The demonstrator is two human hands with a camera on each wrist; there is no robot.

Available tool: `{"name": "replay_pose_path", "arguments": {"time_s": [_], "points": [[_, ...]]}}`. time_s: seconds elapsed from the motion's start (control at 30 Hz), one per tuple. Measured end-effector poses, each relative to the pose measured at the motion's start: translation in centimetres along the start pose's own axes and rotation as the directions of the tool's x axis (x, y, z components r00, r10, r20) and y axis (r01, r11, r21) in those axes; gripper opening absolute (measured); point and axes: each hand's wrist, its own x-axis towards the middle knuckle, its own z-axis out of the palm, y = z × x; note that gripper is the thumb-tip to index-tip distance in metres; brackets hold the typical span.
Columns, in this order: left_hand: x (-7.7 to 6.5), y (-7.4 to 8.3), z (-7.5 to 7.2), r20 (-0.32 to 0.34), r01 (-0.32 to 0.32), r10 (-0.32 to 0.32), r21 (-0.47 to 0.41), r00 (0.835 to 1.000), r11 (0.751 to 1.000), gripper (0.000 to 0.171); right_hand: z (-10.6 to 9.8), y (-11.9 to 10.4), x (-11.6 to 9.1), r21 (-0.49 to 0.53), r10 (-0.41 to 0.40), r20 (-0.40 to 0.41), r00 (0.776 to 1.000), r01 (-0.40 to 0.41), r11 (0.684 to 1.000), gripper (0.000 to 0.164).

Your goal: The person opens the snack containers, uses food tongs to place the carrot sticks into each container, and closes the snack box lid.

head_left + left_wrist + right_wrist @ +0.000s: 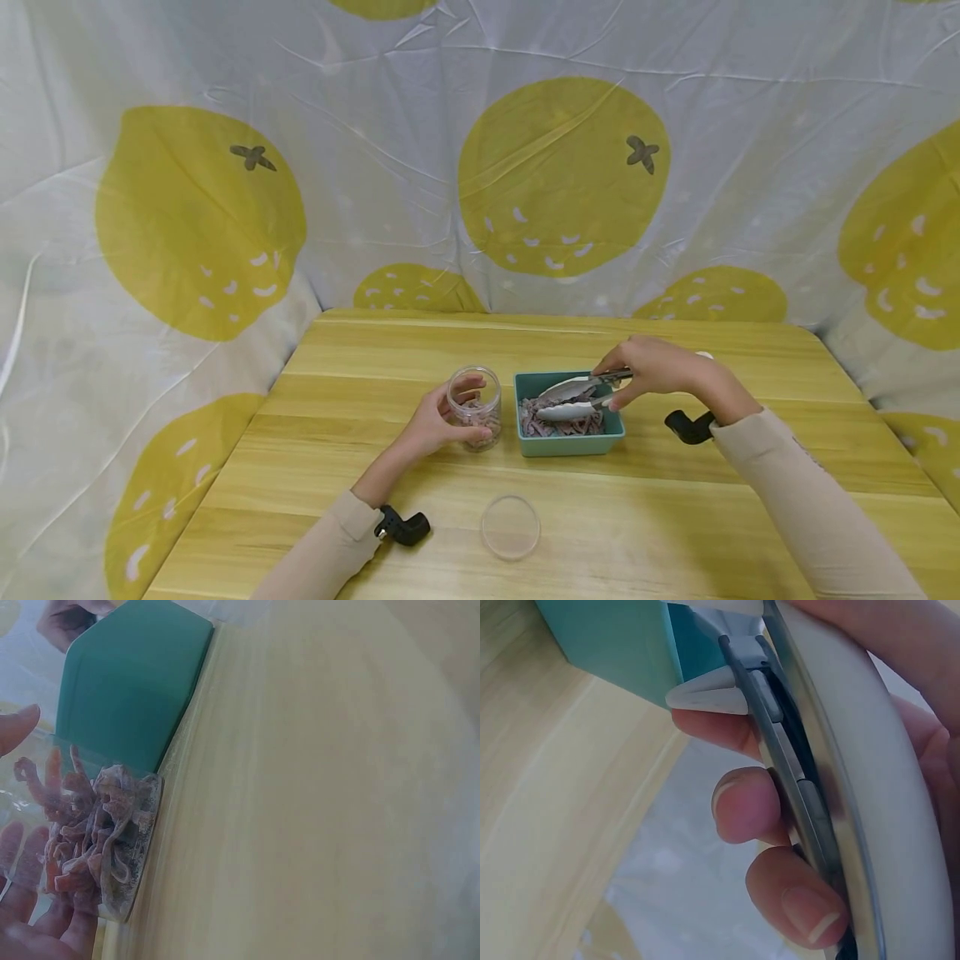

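Observation:
My left hand (431,421) grips a clear jar (491,402) from its left side, with the thumb in front. The jar stands on the table without a lid on it. Brownish-pink dried strips (97,832) fill its lower part in the left wrist view. To the right is a teal rectangular container (567,447) with more of these strips (536,425) in it. Holding metal tongs (567,412) with white tips, my right hand (652,367) is above the container's right side. The tips are apart and down among the strips; whether they pinch any cannot be told.
A clear round lid (510,527) lies on the wooden table (360,375) in front of the jar and container. A curtain (390,150) with yellow lemon prints hangs behind the table and at both sides. Black wrist devices (405,527) are on both arms.

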Motion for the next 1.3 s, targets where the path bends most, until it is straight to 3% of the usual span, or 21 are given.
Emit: {"name": "replay_pose_path", "arguments": {"time_s": [0.23,0.67,1.3], "points": [[0.0,-0.1,0.0,0.007,-0.012,0.012,-0.011,1.000,1.000,0.078,-0.1,-0.4,0.1,-0.038,-0.007,0.000,1.000,0.007,0.999,0.051],[-0.1,0.0,0.0,-0.001,0.000,0.000,-0.009,1.000,1.000,0.077,0.0,-0.3,-0.2,0.064,-0.011,0.012,1.000,0.010,0.998,0.048],[0.0,0.0,0.1,-0.006,-0.005,0.005,-0.011,1.000,1.000,0.077,-1.8,-0.3,-1.6,0.119,-0.007,-0.072,0.997,0.016,0.993,0.055]]}}
